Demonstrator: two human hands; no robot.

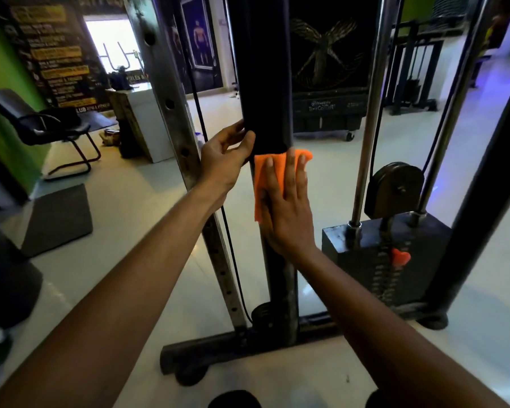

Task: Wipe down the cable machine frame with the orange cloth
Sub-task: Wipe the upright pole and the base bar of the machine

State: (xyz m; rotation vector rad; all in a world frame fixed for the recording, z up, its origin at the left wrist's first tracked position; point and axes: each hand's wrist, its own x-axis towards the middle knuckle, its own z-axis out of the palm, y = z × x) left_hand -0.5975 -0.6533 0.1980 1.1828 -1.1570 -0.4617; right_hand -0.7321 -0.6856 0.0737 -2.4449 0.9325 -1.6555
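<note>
The cable machine's black upright post (262,83) rises in the middle of the view from a floor bar. An orange cloth (270,172) lies flat against the post at mid height. My right hand (286,207) presses it there with straight, spread fingers. My left hand (224,160) rests on the post's left side just above the cloth, its fingers wrapped partly round the edge.
A perforated steel upright (171,107) and a black cable (200,113) stand left of the post. Chrome guide rods (371,113), a pulley (395,187) and the weight stack (386,254) are to the right. A black chair (50,125) and a floor mat (58,219) sit at left.
</note>
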